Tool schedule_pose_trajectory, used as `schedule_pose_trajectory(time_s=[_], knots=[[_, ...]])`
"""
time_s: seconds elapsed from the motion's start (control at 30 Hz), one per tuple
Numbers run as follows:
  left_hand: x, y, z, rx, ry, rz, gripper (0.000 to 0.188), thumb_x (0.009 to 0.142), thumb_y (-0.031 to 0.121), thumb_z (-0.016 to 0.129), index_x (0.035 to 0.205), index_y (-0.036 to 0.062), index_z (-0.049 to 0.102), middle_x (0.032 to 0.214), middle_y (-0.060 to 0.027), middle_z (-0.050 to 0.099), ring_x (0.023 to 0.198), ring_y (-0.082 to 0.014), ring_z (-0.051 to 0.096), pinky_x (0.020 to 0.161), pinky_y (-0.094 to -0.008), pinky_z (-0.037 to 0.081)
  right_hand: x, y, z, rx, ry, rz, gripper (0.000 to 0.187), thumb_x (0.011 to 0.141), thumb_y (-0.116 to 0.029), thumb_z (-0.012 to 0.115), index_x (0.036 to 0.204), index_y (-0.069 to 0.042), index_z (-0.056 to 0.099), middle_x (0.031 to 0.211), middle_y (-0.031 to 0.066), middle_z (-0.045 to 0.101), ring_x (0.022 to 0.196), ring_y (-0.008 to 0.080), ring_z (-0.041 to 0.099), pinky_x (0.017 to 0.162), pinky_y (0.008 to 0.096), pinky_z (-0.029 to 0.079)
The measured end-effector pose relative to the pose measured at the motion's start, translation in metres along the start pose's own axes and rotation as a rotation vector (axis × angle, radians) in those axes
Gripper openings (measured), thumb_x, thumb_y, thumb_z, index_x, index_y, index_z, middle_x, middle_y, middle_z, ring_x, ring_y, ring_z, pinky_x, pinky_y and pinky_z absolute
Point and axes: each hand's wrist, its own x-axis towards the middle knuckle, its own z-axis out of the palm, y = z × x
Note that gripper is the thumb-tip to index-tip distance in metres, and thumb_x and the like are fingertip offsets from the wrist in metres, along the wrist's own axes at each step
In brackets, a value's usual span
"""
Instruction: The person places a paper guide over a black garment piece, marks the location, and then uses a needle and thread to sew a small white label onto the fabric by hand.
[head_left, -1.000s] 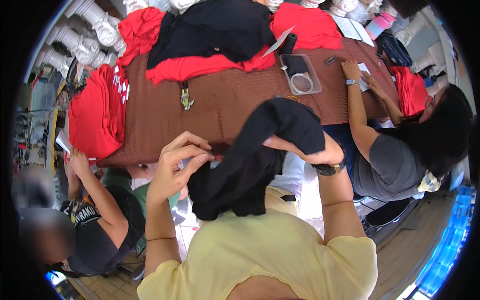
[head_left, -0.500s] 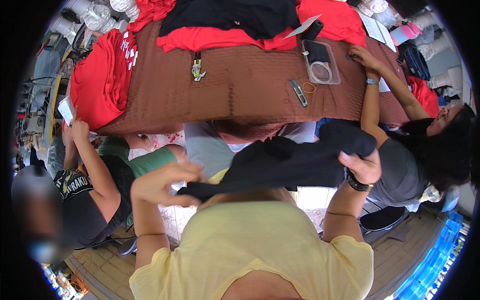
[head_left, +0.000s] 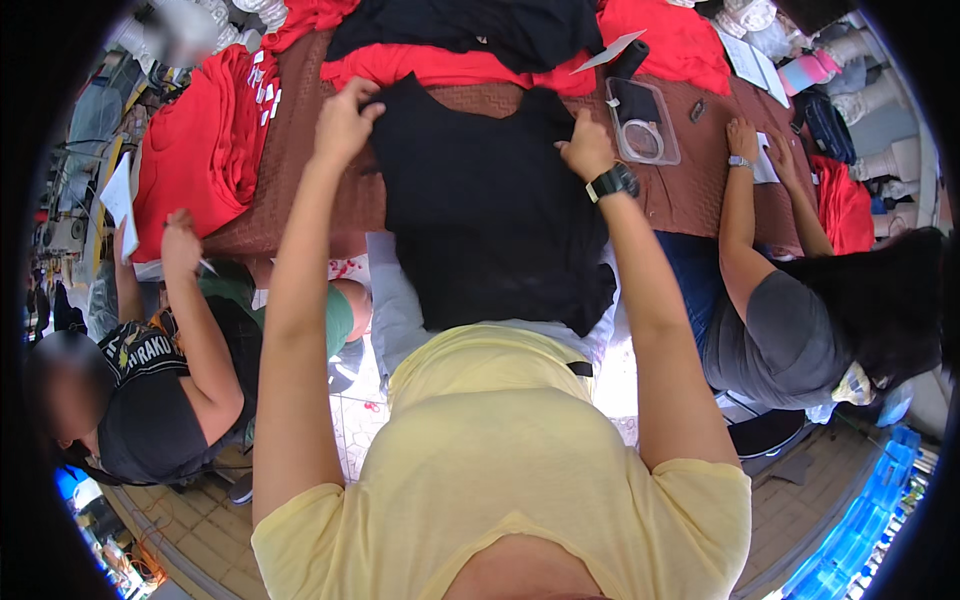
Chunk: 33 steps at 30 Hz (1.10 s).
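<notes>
A black top (head_left: 490, 190) with a scooped neckline is spread out in front of me. Its upper part lies over the brown-covered table, and its lower end hangs past the edge above my lap. At its upper left, my left hand (head_left: 345, 122) has its fingers closed on the shoulder edge. My right hand (head_left: 588, 150), with a dark watch on the wrist, pinches the opposite side near the other shoulder. The cloth and my right arm cover the spot where the thread snips lay.
Red garments (head_left: 195, 150) are stacked at the left; a black and red pile (head_left: 460, 40) lies at the far side. A clear plastic box (head_left: 650, 150) stands right of my hand. One person (head_left: 205, 375) holds white paper at the left; another (head_left: 785, 320) touches paper at the right.
The bunched black top has gone from over my lap onto the table and is opened out. Both my hands moved forward with it. The right co-worker's hands moved from a small dark object to paper.
</notes>
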Motion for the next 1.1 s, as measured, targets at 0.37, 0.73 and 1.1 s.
schedule_pose_trajectory(time_s=[0.37,0.73,1.1], knots=[[-0.186,0.067,0.024,0.183,0.234,-0.221,0.04,0.091,0.033,0.076,0.099,0.0013,0.054,0.094,-0.0164,0.052,0.089,-0.0372,0.051,0.081,-0.0472,0.042,-0.064,-0.028,0.016,0.174,0.333,-0.155,0.056,0.089,-0.005,0.068,0.14,-0.004,0.045,0.117,0.0272,0.056,0.096,0.0494,0.063,0.077,0.0533,0.052],[-0.18,0.044,0.012,-0.291,0.31,-0.418,0.02,0.096,0.01,0.068,0.105,-0.0002,0.053,0.097,-0.0164,0.06,0.092,-0.0342,0.06,0.081,-0.0434,0.049,-0.062,-0.024,0.018,0.142,0.372,-0.096,0.051,0.087,-0.007,0.071,0.134,-0.01,0.051,0.116,0.0221,0.061,0.092,0.0458,0.067,0.071,0.0529,0.055],[-0.072,0.005,0.048,0.27,0.243,-0.173,0.035,0.089,0.029,0.076,0.108,0.0024,0.065,0.11,-0.0189,0.06,0.106,-0.0386,0.059,0.093,-0.0481,0.048,-0.042,-0.023,0.016,0.2,0.361,-0.181,0.061,0.083,-0.006,0.074,0.137,-0.007,0.048,0.115,0.0273,0.062,0.095,0.0481,0.066,0.08,0.0547,0.053]])
